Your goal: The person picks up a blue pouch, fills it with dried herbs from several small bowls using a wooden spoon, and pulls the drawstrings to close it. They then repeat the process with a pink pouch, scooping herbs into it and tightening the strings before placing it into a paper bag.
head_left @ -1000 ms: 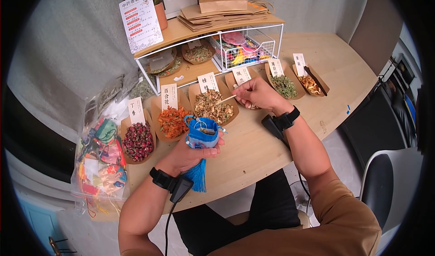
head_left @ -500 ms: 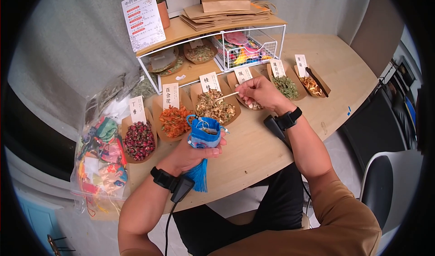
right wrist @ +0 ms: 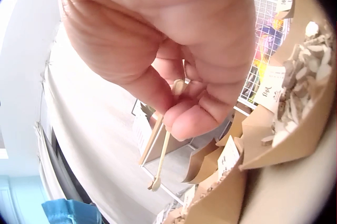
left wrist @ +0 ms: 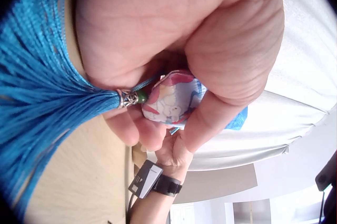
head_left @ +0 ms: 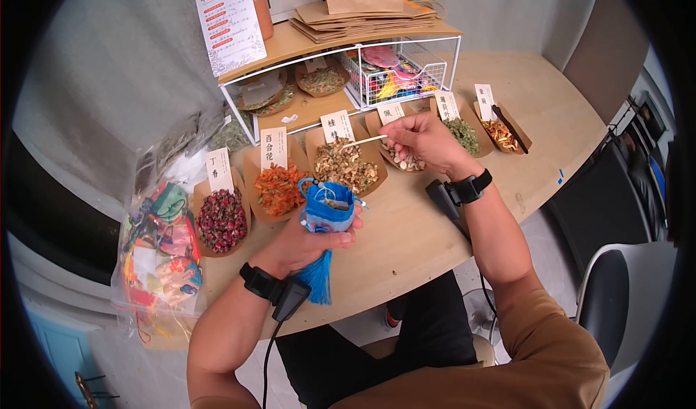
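Observation:
My left hand (head_left: 310, 244) holds up a blue drawstring pouch (head_left: 330, 224), its mouth open upward with some filling inside. Below the hand hangs a blue tassel (left wrist: 58, 92), joined through a silver cap and green bead (left wrist: 141, 97). Between thumb and fingertips, my right hand (head_left: 428, 142) pinches a thin wooden stick (head_left: 365, 141) with a small spoon-like tip (right wrist: 154, 184). In the head view that tip overlaps the back of the brown and cream dried chips (head_left: 348, 168) in a paper tray. The right hand is over the neighbouring tray of pale slices (head_left: 407, 164).
Left of the chips are trays of orange petals (head_left: 279, 190) and dark rosebuds (head_left: 222, 220). Green leaves (head_left: 462, 135) and yellowish pieces (head_left: 500, 135) lie to the right. Behind stands a shelf (head_left: 290, 52) with a wire basket (head_left: 406, 79). A plastic bag of colourful pouches (head_left: 163, 257) is at left.
My right hand has moved slightly right, and the stick's tip has risen from within the chips toward the back of their tray. The left hand still holds the pouch in nearly the same spot.

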Action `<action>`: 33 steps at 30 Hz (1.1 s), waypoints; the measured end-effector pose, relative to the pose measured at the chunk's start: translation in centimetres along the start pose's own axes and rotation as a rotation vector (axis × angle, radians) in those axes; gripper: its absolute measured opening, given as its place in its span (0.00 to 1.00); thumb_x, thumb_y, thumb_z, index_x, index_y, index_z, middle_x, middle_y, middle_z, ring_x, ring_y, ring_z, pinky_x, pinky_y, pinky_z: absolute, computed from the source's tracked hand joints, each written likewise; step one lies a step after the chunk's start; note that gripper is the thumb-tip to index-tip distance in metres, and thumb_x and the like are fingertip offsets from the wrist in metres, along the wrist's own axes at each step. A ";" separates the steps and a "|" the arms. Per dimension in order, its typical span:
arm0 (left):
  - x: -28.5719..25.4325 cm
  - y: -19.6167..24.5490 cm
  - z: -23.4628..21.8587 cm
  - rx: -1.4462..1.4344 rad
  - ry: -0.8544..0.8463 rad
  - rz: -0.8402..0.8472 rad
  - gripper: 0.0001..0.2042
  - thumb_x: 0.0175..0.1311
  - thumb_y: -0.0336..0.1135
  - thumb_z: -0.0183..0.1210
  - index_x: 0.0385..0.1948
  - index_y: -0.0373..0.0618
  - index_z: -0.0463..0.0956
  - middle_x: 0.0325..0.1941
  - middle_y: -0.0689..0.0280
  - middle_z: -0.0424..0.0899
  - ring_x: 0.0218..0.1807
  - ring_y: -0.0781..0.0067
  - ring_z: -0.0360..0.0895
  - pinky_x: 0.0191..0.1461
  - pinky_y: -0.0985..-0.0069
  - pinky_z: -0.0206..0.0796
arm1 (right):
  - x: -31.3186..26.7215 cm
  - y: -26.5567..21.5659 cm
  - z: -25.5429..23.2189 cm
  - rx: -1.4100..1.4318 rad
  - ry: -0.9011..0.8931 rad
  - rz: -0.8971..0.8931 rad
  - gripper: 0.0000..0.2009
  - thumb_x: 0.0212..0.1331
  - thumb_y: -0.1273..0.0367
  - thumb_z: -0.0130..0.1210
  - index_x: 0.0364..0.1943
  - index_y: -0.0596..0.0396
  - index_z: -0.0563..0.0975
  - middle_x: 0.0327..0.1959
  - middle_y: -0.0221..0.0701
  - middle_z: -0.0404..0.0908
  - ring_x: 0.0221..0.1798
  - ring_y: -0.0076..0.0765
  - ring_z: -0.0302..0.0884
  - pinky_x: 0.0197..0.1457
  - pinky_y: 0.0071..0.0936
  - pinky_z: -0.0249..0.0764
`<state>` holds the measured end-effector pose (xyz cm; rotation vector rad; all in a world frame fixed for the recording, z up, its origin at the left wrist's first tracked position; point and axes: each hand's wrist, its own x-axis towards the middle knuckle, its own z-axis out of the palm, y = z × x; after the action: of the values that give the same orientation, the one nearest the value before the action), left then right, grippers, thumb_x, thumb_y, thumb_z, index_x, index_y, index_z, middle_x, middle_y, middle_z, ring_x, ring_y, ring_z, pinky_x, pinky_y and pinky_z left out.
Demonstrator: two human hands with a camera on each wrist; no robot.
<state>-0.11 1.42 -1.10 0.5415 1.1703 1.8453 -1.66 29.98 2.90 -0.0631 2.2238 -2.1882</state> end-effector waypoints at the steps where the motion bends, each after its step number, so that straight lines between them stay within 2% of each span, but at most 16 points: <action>1: 0.0 -0.1 -0.1 -0.003 -0.009 0.009 0.25 0.52 0.21 0.66 0.54 0.43 0.71 0.47 0.67 0.78 0.48 0.77 0.76 0.50 0.78 0.71 | -0.2 -0.3 0.1 0.019 -0.009 -0.015 0.09 0.65 0.70 0.56 0.41 0.63 0.81 0.28 0.25 0.79 0.27 0.15 0.73 0.31 0.16 0.74; 6: 0.0 -0.4 -0.2 0.024 0.001 0.035 0.25 0.53 0.21 0.64 0.56 0.39 0.70 0.47 0.63 0.79 0.46 0.74 0.77 0.48 0.75 0.71 | -1.8 -1.9 0.7 0.082 -0.116 -0.103 0.08 0.64 0.72 0.55 0.42 0.62 0.81 0.28 0.26 0.80 0.28 0.17 0.72 0.31 0.15 0.71; 12: -0.1 -0.1 0.1 0.024 0.018 0.008 0.25 0.54 0.23 0.65 0.56 0.40 0.70 0.47 0.64 0.79 0.46 0.75 0.77 0.50 0.75 0.72 | -2.5 -2.2 0.9 -0.074 -0.237 -0.174 0.07 0.61 0.73 0.59 0.41 0.60 0.82 0.27 0.27 0.81 0.27 0.17 0.75 0.32 0.16 0.72; 19: -0.1 -0.2 0.0 0.024 0.015 0.013 0.25 0.54 0.23 0.65 0.57 0.40 0.70 0.47 0.64 0.79 0.46 0.75 0.78 0.50 0.75 0.72 | -2.4 -2.1 1.0 -0.154 -0.273 -0.229 0.07 0.59 0.75 0.61 0.40 0.59 0.83 0.27 0.25 0.81 0.27 0.17 0.74 0.32 0.15 0.71; 21: 0.0 -0.1 -0.1 0.000 0.008 -0.003 0.25 0.52 0.21 0.66 0.55 0.42 0.70 0.48 0.64 0.78 0.49 0.75 0.76 0.52 0.76 0.71 | -2.3 -2.0 1.0 -0.160 -0.269 -0.242 0.06 0.59 0.75 0.60 0.40 0.59 0.83 0.27 0.25 0.80 0.27 0.17 0.74 0.32 0.15 0.71; 27: 0.0 -0.2 -0.3 -0.012 0.006 -0.019 0.26 0.51 0.19 0.66 0.55 0.42 0.71 0.48 0.65 0.78 0.51 0.76 0.76 0.53 0.76 0.71 | -1.9 -1.6 1.0 -0.039 -0.117 -0.229 0.07 0.61 0.73 0.58 0.40 0.60 0.82 0.26 0.24 0.81 0.24 0.13 0.70 0.27 0.15 0.68; 30: -0.1 -0.3 -0.2 0.013 0.002 0.012 0.25 0.53 0.22 0.65 0.56 0.40 0.70 0.48 0.64 0.78 0.47 0.75 0.77 0.51 0.75 0.72 | -1.1 -1.3 0.8 -0.121 0.103 -0.167 0.07 0.62 0.72 0.57 0.39 0.61 0.82 0.26 0.23 0.80 0.24 0.14 0.70 0.27 0.15 0.67; 33: 0.0 -0.4 -0.2 0.030 -0.003 0.029 0.25 0.54 0.23 0.65 0.56 0.39 0.70 0.48 0.63 0.79 0.45 0.75 0.78 0.49 0.75 0.72 | -0.6 -0.5 0.5 -0.298 0.217 -0.184 0.08 0.62 0.70 0.57 0.37 0.62 0.82 0.24 0.24 0.80 0.23 0.15 0.70 0.26 0.17 0.66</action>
<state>-0.04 1.38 -1.51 0.5800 1.1955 1.8537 -1.03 29.51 3.39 -0.0366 2.7543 -2.0094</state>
